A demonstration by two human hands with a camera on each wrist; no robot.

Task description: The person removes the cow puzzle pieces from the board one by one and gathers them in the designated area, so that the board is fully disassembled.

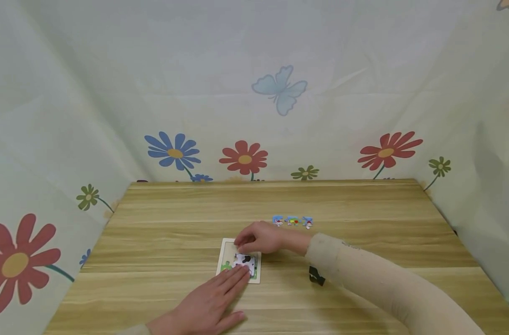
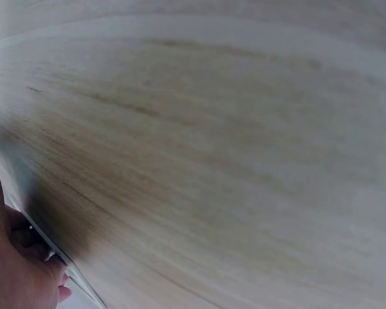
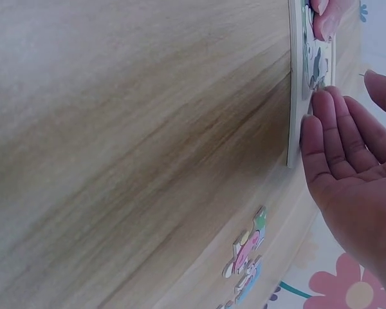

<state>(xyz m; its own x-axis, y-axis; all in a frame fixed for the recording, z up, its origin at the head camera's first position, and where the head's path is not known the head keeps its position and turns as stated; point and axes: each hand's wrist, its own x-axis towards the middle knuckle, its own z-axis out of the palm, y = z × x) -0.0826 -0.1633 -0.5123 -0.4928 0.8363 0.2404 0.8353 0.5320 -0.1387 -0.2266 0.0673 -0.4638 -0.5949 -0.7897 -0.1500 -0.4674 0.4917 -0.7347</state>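
Observation:
A small jigsaw board (image 1: pixel 228 251) with a pale rim lies on the wooden table, partly filled with black-and-white cow pieces (image 1: pixel 247 262) and a green piece (image 1: pixel 226 265) at its lower left. My left hand (image 1: pixel 210 298) rests its straight fingertips on the lower part of the picture. Over the board's upper end is my right hand (image 1: pixel 262 236), palm down. In the right wrist view, that right hand (image 3: pixel 354 170) shows loosely bent fingers at the board's surface, thumb apart, nothing between them. The left wrist view catches only part of the left hand (image 2: pixel 19 273) by the board's edge.
Beyond the right hand, several loose puzzle pieces (image 1: pixel 293 221) lie in a row. A small black object (image 1: pixel 316 276) sits beside the right sleeve (image 1: pixel 363 270). A flowered curtain (image 1: pixel 321 116) surrounds the wooden table (image 1: pixel 175 209).

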